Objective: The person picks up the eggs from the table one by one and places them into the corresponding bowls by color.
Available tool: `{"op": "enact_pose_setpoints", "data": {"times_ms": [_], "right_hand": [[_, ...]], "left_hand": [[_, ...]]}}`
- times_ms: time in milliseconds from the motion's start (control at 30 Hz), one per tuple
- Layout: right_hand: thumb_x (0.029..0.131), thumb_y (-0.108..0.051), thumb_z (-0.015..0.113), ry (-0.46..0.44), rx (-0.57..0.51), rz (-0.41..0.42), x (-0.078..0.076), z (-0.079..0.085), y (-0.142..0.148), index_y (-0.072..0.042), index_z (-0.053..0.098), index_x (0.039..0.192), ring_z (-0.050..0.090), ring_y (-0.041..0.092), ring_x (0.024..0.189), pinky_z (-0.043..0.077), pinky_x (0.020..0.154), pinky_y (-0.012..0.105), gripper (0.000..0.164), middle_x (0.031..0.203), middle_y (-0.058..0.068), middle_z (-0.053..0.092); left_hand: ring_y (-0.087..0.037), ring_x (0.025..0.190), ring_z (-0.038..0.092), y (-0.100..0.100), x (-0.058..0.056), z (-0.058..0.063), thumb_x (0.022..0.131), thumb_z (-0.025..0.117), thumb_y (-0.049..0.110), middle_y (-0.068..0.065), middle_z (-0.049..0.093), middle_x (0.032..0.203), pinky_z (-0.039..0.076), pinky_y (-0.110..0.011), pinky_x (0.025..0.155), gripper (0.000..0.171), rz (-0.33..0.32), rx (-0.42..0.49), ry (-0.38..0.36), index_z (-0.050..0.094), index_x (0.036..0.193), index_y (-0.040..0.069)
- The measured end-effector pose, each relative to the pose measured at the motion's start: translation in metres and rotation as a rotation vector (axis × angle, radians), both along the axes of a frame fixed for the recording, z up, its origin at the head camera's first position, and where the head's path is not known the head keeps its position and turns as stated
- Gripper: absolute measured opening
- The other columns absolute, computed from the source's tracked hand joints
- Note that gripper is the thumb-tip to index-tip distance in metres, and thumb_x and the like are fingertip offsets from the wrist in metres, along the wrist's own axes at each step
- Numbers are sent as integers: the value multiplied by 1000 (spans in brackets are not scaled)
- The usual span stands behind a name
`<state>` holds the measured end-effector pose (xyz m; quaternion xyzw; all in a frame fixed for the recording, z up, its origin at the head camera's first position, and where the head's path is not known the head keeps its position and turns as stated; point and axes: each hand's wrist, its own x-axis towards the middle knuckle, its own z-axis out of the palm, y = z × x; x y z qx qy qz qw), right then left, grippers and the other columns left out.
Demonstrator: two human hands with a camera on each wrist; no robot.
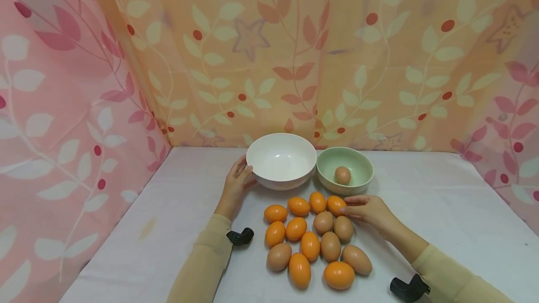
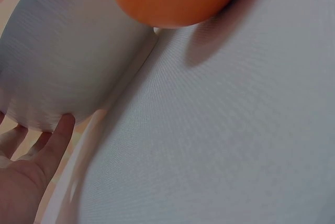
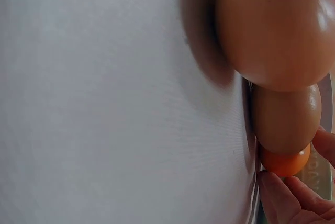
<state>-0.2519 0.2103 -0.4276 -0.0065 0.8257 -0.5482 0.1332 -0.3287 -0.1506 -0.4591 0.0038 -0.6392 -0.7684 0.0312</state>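
My left hand rests its fingers against the left side of a white bowl, and in the left wrist view the fingertips touch the bowl's outer wall. My right hand pinches an orange egg at the back right of a group of eggs, thumb and fingers on either side of it. In the right wrist view that orange egg shows partly behind brown eggs. Just behind it stands a green bowl with one brown egg inside.
Several orange eggs and brown eggs lie close together on the white cloth in front of the bowls. Black wrist devices sit at both sleeves. Patterned curtains hang behind and at both sides.
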Motion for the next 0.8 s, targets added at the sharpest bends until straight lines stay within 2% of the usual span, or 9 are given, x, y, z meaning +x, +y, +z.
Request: {"op": "enact_pose_setpoints", "data": {"times_ms": [167,500,800], "right_hand": [[88,-21,74,2,16,-15,-2,-3,-1,12,58,129,69,5,93,60,85,27,55,119,18,71],[87,-22,76,42,41,-52,-3,-5,-7,12,60,126,66,1,86,56,75,18,54,115,16,72],[86,-21,77,68,76,-71,-2,-5,-12,11,62,123,65,4,85,56,73,18,51,112,17,73]], "left_hand": [[-25,143,41,0,-1,-1,100,59,26,-4,29,164,46,-53,109,59,2,3,0,35,154,20],[-23,144,40,0,-2,1,101,58,25,-3,28,164,45,-54,110,60,-1,10,-1,33,155,20],[-24,145,38,0,-1,-1,100,58,24,-5,27,165,44,-55,110,61,-11,18,7,32,155,19]]}}
